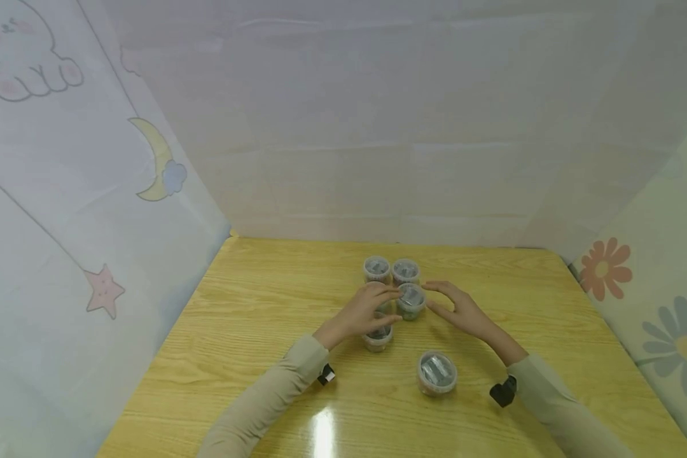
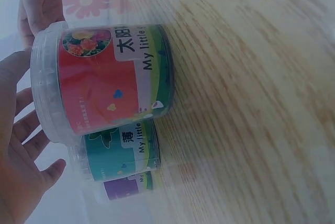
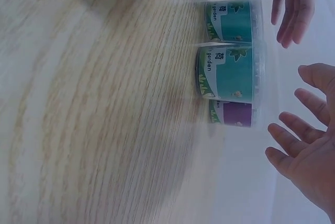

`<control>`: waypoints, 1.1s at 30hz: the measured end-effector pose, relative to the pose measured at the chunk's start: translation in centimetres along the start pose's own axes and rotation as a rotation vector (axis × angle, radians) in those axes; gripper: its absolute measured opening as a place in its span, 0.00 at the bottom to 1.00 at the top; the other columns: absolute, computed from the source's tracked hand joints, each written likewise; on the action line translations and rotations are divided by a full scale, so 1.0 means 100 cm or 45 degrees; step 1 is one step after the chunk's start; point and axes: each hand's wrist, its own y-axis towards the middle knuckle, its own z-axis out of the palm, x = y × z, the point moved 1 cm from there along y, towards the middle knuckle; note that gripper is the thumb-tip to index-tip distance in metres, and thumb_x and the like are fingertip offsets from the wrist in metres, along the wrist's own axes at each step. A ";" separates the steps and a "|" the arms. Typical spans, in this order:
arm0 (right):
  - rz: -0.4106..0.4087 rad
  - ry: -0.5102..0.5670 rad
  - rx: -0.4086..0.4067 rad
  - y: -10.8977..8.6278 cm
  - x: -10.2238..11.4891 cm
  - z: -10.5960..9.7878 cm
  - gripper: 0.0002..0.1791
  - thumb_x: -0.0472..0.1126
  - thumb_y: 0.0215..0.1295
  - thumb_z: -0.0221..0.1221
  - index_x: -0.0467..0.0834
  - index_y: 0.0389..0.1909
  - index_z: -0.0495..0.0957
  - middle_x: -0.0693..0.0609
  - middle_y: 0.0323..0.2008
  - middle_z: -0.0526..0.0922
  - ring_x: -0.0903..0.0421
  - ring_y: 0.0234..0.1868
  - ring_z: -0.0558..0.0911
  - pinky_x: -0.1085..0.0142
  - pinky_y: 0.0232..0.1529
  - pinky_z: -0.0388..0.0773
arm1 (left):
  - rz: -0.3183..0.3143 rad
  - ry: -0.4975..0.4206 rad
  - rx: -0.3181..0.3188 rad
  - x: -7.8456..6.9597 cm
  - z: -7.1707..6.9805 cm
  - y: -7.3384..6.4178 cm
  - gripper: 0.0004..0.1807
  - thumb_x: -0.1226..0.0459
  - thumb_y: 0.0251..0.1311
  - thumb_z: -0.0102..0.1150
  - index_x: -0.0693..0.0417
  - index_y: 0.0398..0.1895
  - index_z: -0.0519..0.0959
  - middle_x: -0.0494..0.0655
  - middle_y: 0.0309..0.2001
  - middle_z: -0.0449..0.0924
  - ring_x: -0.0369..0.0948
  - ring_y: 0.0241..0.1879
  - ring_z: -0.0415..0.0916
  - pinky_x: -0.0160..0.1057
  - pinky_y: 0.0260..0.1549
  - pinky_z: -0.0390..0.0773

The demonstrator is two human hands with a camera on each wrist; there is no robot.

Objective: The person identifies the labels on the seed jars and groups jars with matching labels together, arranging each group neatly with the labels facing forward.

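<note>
My left hand is held over the left row of clear lidded plastic tubs, its fingers reaching toward a tub with a foil packet under the lid. On the other side of that tub is my right hand, fingers spread and fingertips close to its rim. Both hands hold nothing. Under the left hand, a nearer tub is partly covered. In the left wrist view, a red-labelled tub stands in front of a teal-labelled tub. The right wrist view shows a teal-labelled tub near my right fingertips.
Two more tubs stand at the back, a left one and a right one. A separate tub sits nearer on the wooden table. Patterned sheets rise around the table's back and sides.
</note>
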 end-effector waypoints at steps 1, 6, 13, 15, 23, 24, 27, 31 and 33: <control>-0.005 -0.002 -0.001 0.000 0.001 0.000 0.25 0.37 0.63 0.58 0.43 0.61 0.67 0.39 0.61 0.68 0.37 0.61 0.66 0.38 0.53 0.67 | 0.004 0.003 0.002 0.000 0.000 0.000 0.29 0.47 0.61 0.54 0.51 0.61 0.70 0.43 0.60 0.70 0.42 0.60 0.66 0.42 0.63 0.62; -0.002 0.016 0.019 -0.004 0.005 -0.002 0.25 0.37 0.63 0.58 0.39 0.61 0.67 0.40 0.61 0.67 0.38 0.61 0.66 0.38 0.53 0.67 | 0.010 0.004 0.022 -0.002 0.001 -0.002 0.29 0.47 0.62 0.53 0.51 0.61 0.70 0.41 0.60 0.70 0.38 0.59 0.65 0.38 0.63 0.63; -0.015 0.029 0.073 -0.011 0.006 -0.004 0.25 0.36 0.63 0.58 0.39 0.62 0.67 0.41 0.63 0.66 0.38 0.61 0.66 0.38 0.52 0.68 | 0.058 -0.017 0.013 -0.005 0.004 -0.004 0.28 0.48 0.61 0.54 0.50 0.62 0.69 0.42 0.60 0.70 0.38 0.58 0.67 0.36 0.61 0.65; -0.027 0.016 0.084 -0.013 0.006 -0.004 0.26 0.37 0.63 0.58 0.39 0.62 0.67 0.41 0.63 0.65 0.38 0.61 0.66 0.39 0.51 0.69 | 0.064 -0.014 0.012 -0.006 0.004 -0.004 0.28 0.47 0.61 0.54 0.50 0.62 0.69 0.42 0.60 0.70 0.38 0.58 0.67 0.35 0.61 0.65; -0.044 0.004 0.101 -0.018 0.026 -0.007 0.25 0.35 0.62 0.58 0.35 0.60 0.67 0.35 0.61 0.65 0.34 0.59 0.67 0.38 0.50 0.70 | 0.105 -0.064 0.023 -0.013 0.003 -0.007 0.28 0.48 0.62 0.52 0.52 0.61 0.69 0.45 0.60 0.70 0.39 0.60 0.66 0.35 0.62 0.64; -0.047 0.006 0.103 -0.018 0.032 -0.008 0.24 0.34 0.62 0.59 0.34 0.59 0.67 0.34 0.61 0.66 0.33 0.58 0.67 0.38 0.50 0.70 | 0.104 -0.070 0.030 -0.014 0.003 -0.008 0.28 0.47 0.62 0.53 0.52 0.61 0.69 0.45 0.60 0.70 0.38 0.60 0.66 0.34 0.62 0.64; -0.043 0.013 0.106 -0.020 0.040 -0.011 0.24 0.34 0.61 0.59 0.35 0.59 0.68 0.34 0.60 0.66 0.33 0.58 0.68 0.38 0.50 0.70 | 0.107 -0.057 0.046 -0.015 0.004 -0.008 0.28 0.47 0.63 0.51 0.50 0.62 0.68 0.45 0.61 0.69 0.38 0.60 0.66 0.33 0.61 0.64; -0.042 0.008 0.108 -0.025 0.019 -0.003 0.26 0.38 0.62 0.59 0.38 0.61 0.67 0.37 0.61 0.67 0.37 0.60 0.67 0.38 0.52 0.69 | 0.129 -0.052 0.059 -0.016 0.006 -0.008 0.29 0.47 0.63 0.52 0.51 0.63 0.68 0.44 0.61 0.69 0.36 0.58 0.68 0.31 0.59 0.66; -0.046 0.015 0.117 -0.028 0.010 0.000 0.27 0.40 0.62 0.60 0.40 0.61 0.67 0.39 0.62 0.67 0.39 0.61 0.67 0.39 0.53 0.69 | 0.139 -0.049 0.068 -0.017 0.006 -0.008 0.29 0.48 0.63 0.52 0.51 0.63 0.68 0.43 0.61 0.69 0.37 0.58 0.67 0.30 0.59 0.66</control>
